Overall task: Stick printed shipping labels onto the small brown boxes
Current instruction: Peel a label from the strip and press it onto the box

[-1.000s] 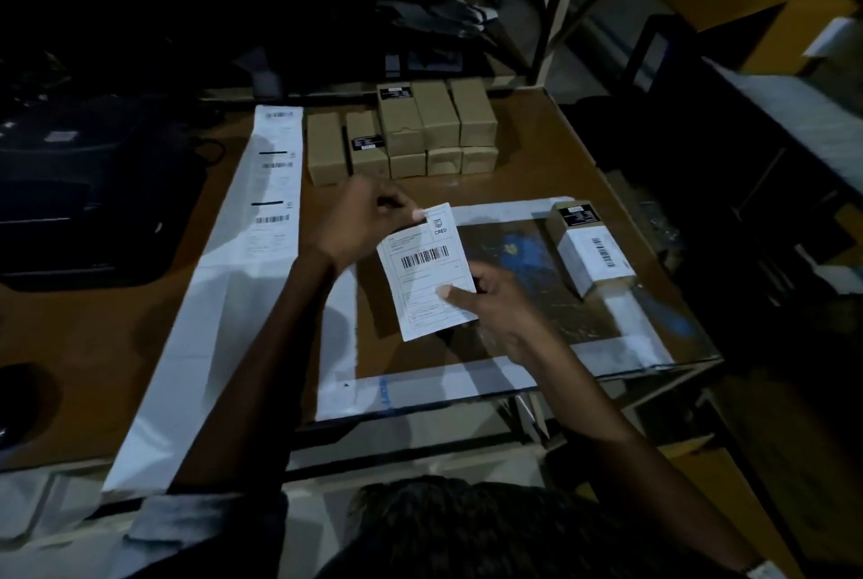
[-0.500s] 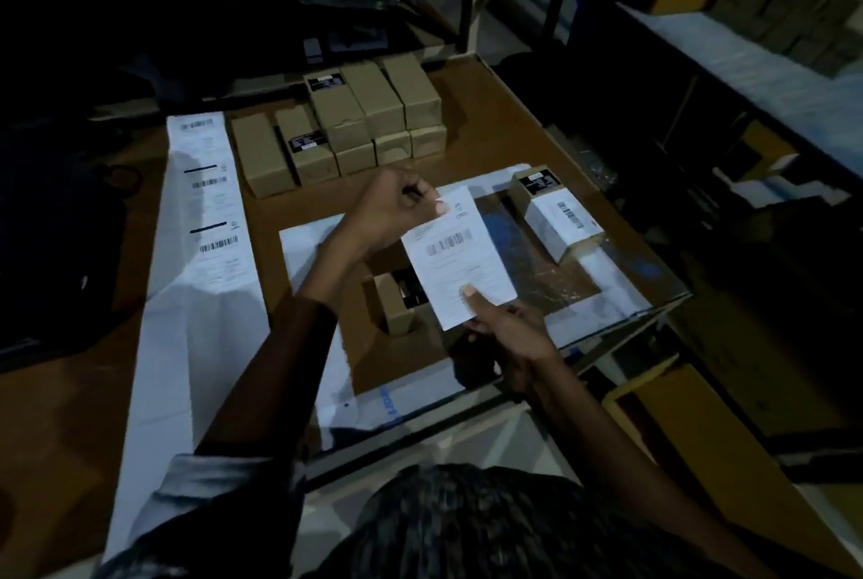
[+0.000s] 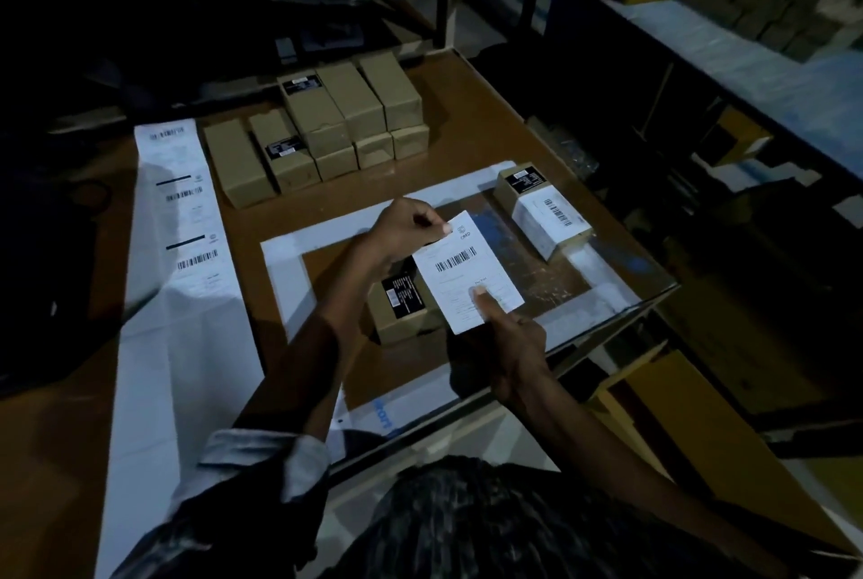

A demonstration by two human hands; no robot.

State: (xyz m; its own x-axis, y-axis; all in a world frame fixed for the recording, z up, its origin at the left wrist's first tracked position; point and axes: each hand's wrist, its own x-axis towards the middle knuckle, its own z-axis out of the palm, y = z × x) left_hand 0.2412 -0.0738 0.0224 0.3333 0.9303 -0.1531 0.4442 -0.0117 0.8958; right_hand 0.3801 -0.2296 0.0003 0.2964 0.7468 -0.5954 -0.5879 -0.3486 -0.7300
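Note:
A white shipping label (image 3: pixel 467 272) with a barcode hangs above the table's middle. My left hand (image 3: pixel 406 230) pinches its top corner. My right hand (image 3: pixel 506 345) holds its lower edge, thumb on the face. Under the label lies a small brown box (image 3: pixel 401 314) with a black sticker, partly hidden by paper and hands. Another brown box (image 3: pixel 544 212) wrapped in a white label sits to the right. Several plain brown boxes (image 3: pixel 327 130) are stacked at the back.
A long strip of printed labels (image 3: pixel 187 214) runs down the table's left side. A taped white frame (image 3: pixel 289 279) marks the work area. The table edge (image 3: pixel 654 298) drops off on the right, with shelving and dark clutter beyond.
The view swung left and closer. The label has been lifted, uncovering the box with the black sticker beneath; both hands keep their hold on the label.

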